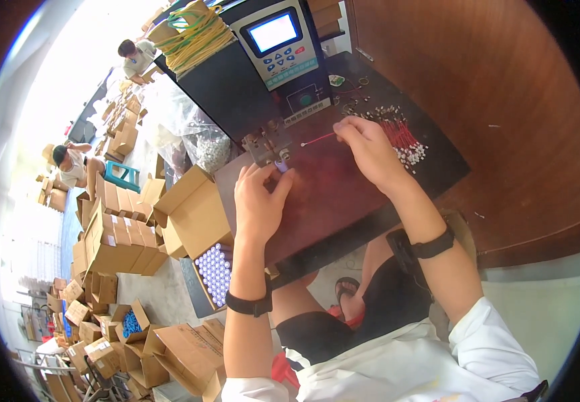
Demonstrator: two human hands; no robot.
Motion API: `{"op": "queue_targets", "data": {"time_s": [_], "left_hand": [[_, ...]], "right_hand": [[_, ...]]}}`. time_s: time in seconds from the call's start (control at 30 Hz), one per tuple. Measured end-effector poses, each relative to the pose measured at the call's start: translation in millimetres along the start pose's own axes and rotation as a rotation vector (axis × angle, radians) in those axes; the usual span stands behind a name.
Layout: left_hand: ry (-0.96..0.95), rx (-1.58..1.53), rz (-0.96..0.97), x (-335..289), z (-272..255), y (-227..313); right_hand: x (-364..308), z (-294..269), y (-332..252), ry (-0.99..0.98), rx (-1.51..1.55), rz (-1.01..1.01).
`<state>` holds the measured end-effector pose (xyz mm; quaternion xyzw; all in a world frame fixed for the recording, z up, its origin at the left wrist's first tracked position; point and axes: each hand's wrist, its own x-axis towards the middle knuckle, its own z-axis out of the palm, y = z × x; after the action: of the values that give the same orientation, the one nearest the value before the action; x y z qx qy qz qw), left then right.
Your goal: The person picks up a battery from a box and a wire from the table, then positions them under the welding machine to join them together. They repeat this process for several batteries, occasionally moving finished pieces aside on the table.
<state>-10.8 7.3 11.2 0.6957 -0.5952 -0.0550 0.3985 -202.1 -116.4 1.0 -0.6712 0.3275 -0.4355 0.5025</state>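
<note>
Two bare hands work at a dark reddish-brown worktop [343, 194] that stands against a brown wooden wall panel [477, 80]. The left hand [258, 201] rests just below the small metal fixture [263, 146] at the front of a black machine [236, 87], its fingers [278, 179] pinched narrowly on a small pale part [280, 165] at the fixture's mouth. The right hand [369, 144] hovers to the right of the fixture, fingers closed on the end of a thin red wire [318, 139] that points toward the fixture. Just beyond that hand a bundle of red wires with white tips [405, 141] lies on the worktop. The machine carries a grey control panel with a lit screen [278, 41], and a coil of yellow-green cable [195, 35] sits on its top. Left of the worktop, the floor is crowded with open cardboard boxes [126, 234]; a tray of white cylindrical parts [215, 273] stands near the person's left knee. Farther off, two other people [69, 164] sit among boxes.
</note>
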Motion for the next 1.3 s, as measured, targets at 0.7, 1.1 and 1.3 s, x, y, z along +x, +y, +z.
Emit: {"op": "queue_targets", "data": {"time_s": [0.7, 1.1, 1.3], "left_hand": [[0.005, 0.052, 0.055, 0, -1, -7], [-0.006, 0.02, 0.008, 0, -1, -2], [0.019, -0.053, 0.005, 1, -5, 6]], "right_hand": [[-2, -1, -1, -0.002, 0.026, 0.029], [-3, -1, -4, -0.009, 0.028, 0.02], [-2, -1, -3, -0.011, 0.102, -0.024]]}}
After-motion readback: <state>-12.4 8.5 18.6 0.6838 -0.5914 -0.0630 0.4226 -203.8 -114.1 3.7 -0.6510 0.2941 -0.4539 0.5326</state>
